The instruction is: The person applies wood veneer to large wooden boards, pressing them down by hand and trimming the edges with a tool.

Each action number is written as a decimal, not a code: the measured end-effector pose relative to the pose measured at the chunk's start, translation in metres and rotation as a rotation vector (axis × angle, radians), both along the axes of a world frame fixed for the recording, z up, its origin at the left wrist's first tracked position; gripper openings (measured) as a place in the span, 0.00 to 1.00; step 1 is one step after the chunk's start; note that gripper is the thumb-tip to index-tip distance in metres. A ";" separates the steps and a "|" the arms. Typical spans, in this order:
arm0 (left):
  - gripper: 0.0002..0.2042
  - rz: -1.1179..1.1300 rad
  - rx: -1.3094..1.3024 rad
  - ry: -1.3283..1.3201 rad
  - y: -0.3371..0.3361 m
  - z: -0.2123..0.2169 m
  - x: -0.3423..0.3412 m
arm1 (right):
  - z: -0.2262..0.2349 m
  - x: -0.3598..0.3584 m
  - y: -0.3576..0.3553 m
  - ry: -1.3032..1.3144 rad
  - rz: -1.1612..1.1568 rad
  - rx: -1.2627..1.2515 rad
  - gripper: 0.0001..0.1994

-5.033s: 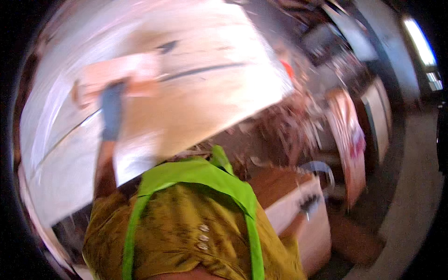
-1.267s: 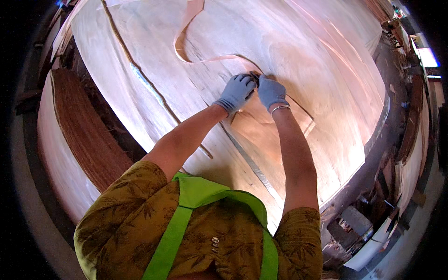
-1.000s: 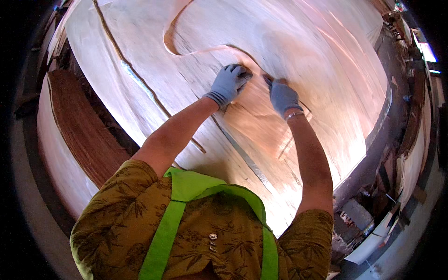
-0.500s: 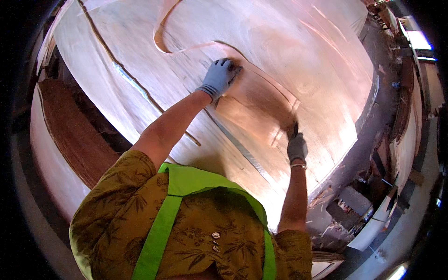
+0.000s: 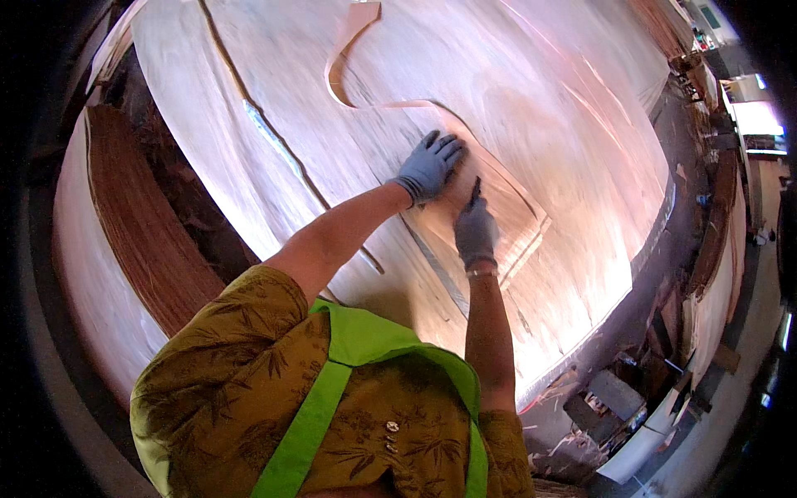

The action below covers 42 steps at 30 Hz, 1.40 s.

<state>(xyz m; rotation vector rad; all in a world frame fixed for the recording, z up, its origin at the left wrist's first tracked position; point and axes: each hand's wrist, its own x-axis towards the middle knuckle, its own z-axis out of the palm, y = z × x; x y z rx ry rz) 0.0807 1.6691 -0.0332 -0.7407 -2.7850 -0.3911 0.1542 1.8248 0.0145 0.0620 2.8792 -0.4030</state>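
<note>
My left hand (image 5: 430,170), in a grey-blue work glove, presses on a small piece of thin wood veneer (image 5: 506,197) lying on a large pale veneer sheet (image 5: 564,141). Its fingers are stretched out and slightly bent. Close beside it, my right hand (image 5: 476,234), in a darker grey glove, is closed around a slim dark knife-like tool (image 5: 476,191) that points away from me over the small piece. The tool's tip is too small to make out. A narrow curled veneer strip (image 5: 339,70) runs from the far side toward the small piece.
A long dark split (image 5: 282,149) with a bluish patch crosses the sheet on the left. Stacked brown veneer (image 5: 145,216) stands beyond the left edge. To the right lie scraps, a grey block (image 5: 618,392) and more veneer stacks (image 5: 721,224).
My right hand has moved left and away from me with the tool, up beside my left hand. My left hand has its fingers spread more than before. The view has shifted slightly.
</note>
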 end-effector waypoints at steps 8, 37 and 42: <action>0.28 0.141 -0.019 -0.093 0.000 0.007 0.002 | -0.015 -0.079 -0.050 -0.037 -0.055 -0.054 0.13; 0.22 -0.138 0.157 -0.047 0.012 0.001 0.042 | -0.003 -0.004 0.044 -0.252 0.274 0.103 0.12; 0.21 -0.137 0.194 -0.068 0.012 0.008 0.041 | 0.016 0.001 0.103 -0.379 0.485 0.241 0.13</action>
